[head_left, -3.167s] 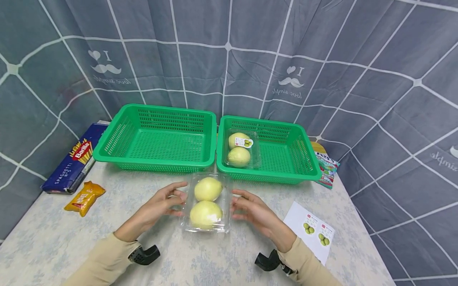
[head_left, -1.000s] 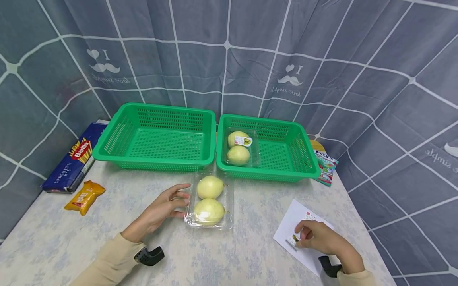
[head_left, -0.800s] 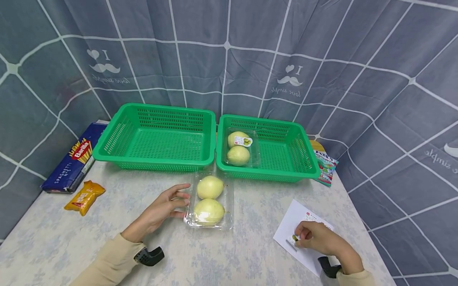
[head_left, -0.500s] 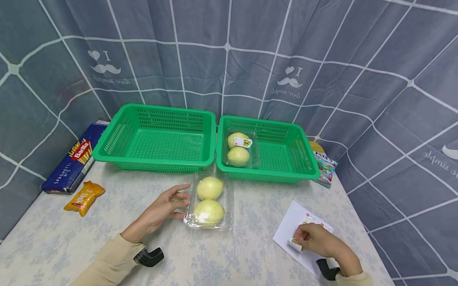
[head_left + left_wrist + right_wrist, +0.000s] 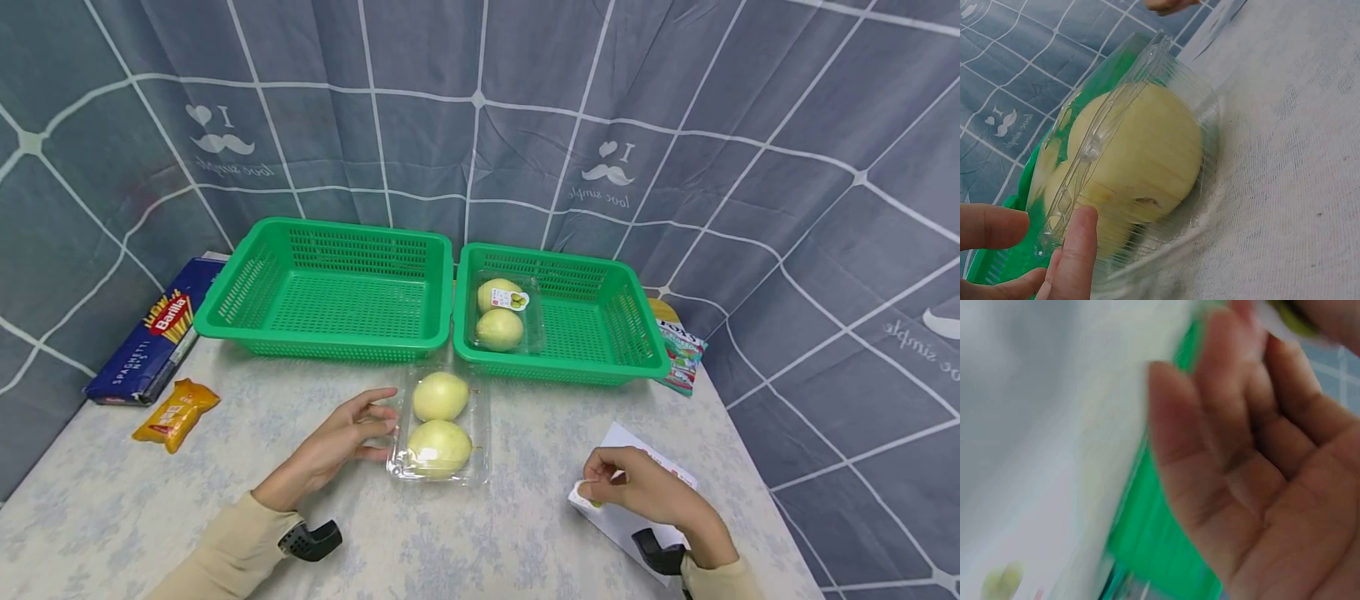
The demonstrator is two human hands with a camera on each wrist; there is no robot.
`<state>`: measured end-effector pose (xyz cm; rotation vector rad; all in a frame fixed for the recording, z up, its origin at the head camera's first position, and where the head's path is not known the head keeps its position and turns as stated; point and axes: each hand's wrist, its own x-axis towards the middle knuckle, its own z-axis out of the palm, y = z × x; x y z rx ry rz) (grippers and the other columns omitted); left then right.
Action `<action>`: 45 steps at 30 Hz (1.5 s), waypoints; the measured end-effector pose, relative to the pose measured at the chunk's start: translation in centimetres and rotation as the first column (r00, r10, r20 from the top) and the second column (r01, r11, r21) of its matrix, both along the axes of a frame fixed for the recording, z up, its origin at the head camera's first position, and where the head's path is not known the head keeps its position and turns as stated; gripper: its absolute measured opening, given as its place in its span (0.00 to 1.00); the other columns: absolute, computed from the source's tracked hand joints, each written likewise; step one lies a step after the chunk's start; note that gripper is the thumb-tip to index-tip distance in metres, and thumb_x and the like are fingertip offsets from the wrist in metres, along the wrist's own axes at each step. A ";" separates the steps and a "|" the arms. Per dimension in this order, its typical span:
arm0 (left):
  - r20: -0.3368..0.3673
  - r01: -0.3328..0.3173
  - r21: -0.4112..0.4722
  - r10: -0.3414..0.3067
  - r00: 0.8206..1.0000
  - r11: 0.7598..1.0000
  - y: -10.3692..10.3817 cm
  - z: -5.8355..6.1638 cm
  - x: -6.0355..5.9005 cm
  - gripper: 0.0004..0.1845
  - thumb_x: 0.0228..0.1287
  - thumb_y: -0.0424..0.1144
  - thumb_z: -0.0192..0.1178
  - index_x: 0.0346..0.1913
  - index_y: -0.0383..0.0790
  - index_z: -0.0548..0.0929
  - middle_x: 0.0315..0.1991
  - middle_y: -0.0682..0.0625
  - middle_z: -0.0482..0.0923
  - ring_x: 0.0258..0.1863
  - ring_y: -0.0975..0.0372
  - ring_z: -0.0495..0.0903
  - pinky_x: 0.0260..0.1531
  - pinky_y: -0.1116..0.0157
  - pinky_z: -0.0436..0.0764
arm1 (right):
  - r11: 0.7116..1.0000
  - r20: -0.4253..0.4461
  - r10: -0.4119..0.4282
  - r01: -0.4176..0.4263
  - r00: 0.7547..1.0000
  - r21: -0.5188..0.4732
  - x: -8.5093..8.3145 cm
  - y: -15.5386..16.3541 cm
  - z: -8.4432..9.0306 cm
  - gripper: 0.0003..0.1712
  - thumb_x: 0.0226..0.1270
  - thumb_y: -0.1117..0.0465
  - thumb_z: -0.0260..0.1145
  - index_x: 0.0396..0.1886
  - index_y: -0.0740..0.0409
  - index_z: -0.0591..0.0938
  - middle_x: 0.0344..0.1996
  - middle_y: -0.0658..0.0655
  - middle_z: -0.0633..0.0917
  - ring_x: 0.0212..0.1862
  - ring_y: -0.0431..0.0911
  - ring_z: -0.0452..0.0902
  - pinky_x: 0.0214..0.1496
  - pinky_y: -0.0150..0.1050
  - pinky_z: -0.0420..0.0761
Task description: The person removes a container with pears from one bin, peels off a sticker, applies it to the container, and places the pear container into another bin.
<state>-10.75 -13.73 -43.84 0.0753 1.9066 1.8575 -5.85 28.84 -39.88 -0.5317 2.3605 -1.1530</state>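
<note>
A clear plastic clamshell box (image 5: 482, 442) with two pale yellow melons (image 5: 440, 396) lies on the table. My left hand (image 5: 333, 442) is at its left side, fingers loosely bent; in the left wrist view a fingertip (image 5: 1085, 219) rests at the box's edge. Over the left corner of a white sticker sheet (image 5: 626, 533), my right hand (image 5: 648, 487) pinches a small white sticker (image 5: 584, 497) between thumb and forefinger. The right wrist view is blurred, showing the sticker (image 5: 1279, 322) at its top edge with a green melon print.
Two green baskets stand behind: the left basket (image 5: 345, 342), and the right basket (image 5: 585, 367) holding another melon box (image 5: 534, 329) with a label. A spaghetti box (image 5: 150, 342) and an orange snack packet (image 5: 177, 414) lie left. A colourful bag (image 5: 681, 358) sits at the right.
My right hand has left the box, gone to the sheet at the right, lifted a sticker from it and moved left with it. My left hand has stayed beside the box.
</note>
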 end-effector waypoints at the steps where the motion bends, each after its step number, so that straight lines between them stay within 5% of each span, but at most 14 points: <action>1: -0.002 -0.011 -0.004 0.011 1.000 1.000 0.0 0.0 0.0 0.36 0.72 0.33 0.56 0.78 0.34 0.54 0.61 0.34 0.67 0.47 0.60 0.79 0.47 0.59 0.87 | 1.000 0.000 -0.007 0.007 1.000 -0.021 -0.2 -0.7 0.2 0.10 0.71 0.54 0.67 0.34 0.56 0.81 0.28 0.48 0.79 0.32 0.34 0.74 0.33 0.34 0.77; 6: -0.147 -0.101 -0.133 0.081 0.986 0.986 0.2 0.9 0.5 0.36 0.70 0.32 0.58 0.77 0.35 0.57 0.60 0.33 0.69 0.50 0.56 0.78 0.47 0.61 0.85 | 0.994 0.005 -0.060 0.060 0.998 -0.087 -1.4 -3.7 1.1 0.11 0.70 0.55 0.68 0.36 0.59 0.81 0.27 0.49 0.76 0.30 0.35 0.70 0.31 0.33 0.73; 8: -0.275 -0.164 -0.218 0.101 0.956 0.962 0.6 1.4 0.7 0.34 0.69 0.31 0.59 0.76 0.36 0.61 0.58 0.35 0.73 0.50 0.55 0.78 0.46 0.63 0.83 | 0.990 0.007 -0.084 0.084 0.996 -0.111 -1.8 -4.8 1.3 0.11 0.69 0.55 0.69 0.36 0.59 0.81 0.27 0.49 0.76 0.28 0.35 0.69 0.30 0.33 0.73; 12: -0.491 -0.258 -0.283 0.091 0.866 0.924 1.7 2.2 1.4 0.31 0.68 0.34 0.63 0.72 0.38 0.68 0.50 0.41 0.80 0.47 0.57 0.79 0.43 0.66 0.81 | 0.978 0.003 -0.124 0.123 0.992 -0.166 -2.5 -7.4 1.4 0.11 0.68 0.56 0.70 0.37 0.60 0.81 0.29 0.50 0.79 0.27 0.36 0.71 0.31 0.32 0.76; 17: -0.604 -0.152 -0.233 -0.020 0.797 0.961 3.5 2.6 2.3 0.28 0.69 0.36 0.63 0.70 0.39 0.72 0.40 0.50 0.81 0.38 0.68 0.78 0.39 0.69 0.82 | 0.968 0.008 -0.133 0.132 0.991 -0.216 -2.8 -11.3 1.0 0.12 0.67 0.57 0.71 0.39 0.62 0.81 0.31 0.55 0.83 0.28 0.39 0.76 0.34 0.33 0.79; 22: -0.636 -0.043 -0.214 -0.106 0.765 0.976 5.0 2.9 3.0 0.26 0.68 0.36 0.65 0.67 0.43 0.75 0.34 0.56 0.79 0.32 0.71 0.77 0.33 0.70 0.82 | 0.966 -0.033 -0.137 0.126 0.990 -0.227 -2.8 -14.1 0.7 0.10 0.67 0.57 0.71 0.38 0.59 0.82 0.29 0.59 0.84 0.26 0.40 0.77 0.31 0.32 0.79; 32: -0.614 -0.076 -0.174 -0.048 0.788 0.982 5.1 2.7 2.8 0.25 0.65 0.31 0.65 0.65 0.42 0.77 0.34 0.52 0.81 0.32 0.71 0.78 0.32 0.71 0.82 | 0.961 -0.040 -0.156 0.142 0.987 -0.239 -2.9 -15.3 1.2 0.09 0.68 0.57 0.70 0.39 0.59 0.83 0.28 0.63 0.87 0.27 0.47 0.84 0.28 0.34 0.79; 36: -0.536 -0.110 -0.164 0.005 0.844 0.980 4.7 2.8 2.3 0.24 0.65 0.28 0.64 0.64 0.39 0.78 0.35 0.48 0.83 0.34 0.70 0.82 0.33 0.71 0.84 | 0.950 -0.008 -0.180 0.172 0.984 -0.260 -3.1 -15.4 1.2 0.10 0.69 0.56 0.69 0.41 0.59 0.85 0.30 0.66 0.88 0.32 0.59 0.86 0.32 0.36 0.82; 38: -0.486 -0.127 -0.154 0.037 0.873 0.980 4.5 3.0 2.1 0.24 0.65 0.27 0.64 0.63 0.37 0.78 0.35 0.45 0.85 0.35 0.68 0.84 0.34 0.71 0.85 | 0.950 -0.023 -0.191 0.179 0.981 -0.255 -3.3 -15.4 1.1 0.09 0.70 0.56 0.68 0.42 0.57 0.86 0.32 0.64 0.88 0.33 0.57 0.86 0.34 0.36 0.82; 41: -0.445 -0.147 -0.167 0.058 0.894 0.975 4.2 3.2 1.8 0.16 0.64 0.28 0.65 0.55 0.35 0.83 0.36 0.43 0.86 0.35 0.65 0.85 0.36 0.71 0.85 | 0.956 -0.085 -0.209 0.185 0.974 -0.229 -3.5 -15.4 1.1 0.07 0.70 0.58 0.68 0.42 0.54 0.88 0.35 0.59 0.89 0.34 0.46 0.84 0.36 0.35 0.83; 45: -0.435 -0.159 -0.208 0.055 0.899 0.965 4.0 3.4 1.0 0.06 0.64 0.31 0.66 0.43 0.34 0.87 0.36 0.43 0.87 0.35 0.63 0.85 0.37 0.71 0.84 | 0.956 -0.162 -0.235 0.197 0.958 -0.219 -4.2 -15.6 1.0 0.07 0.69 0.60 0.68 0.42 0.57 0.89 0.37 0.59 0.89 0.35 0.39 0.80 0.36 0.31 0.81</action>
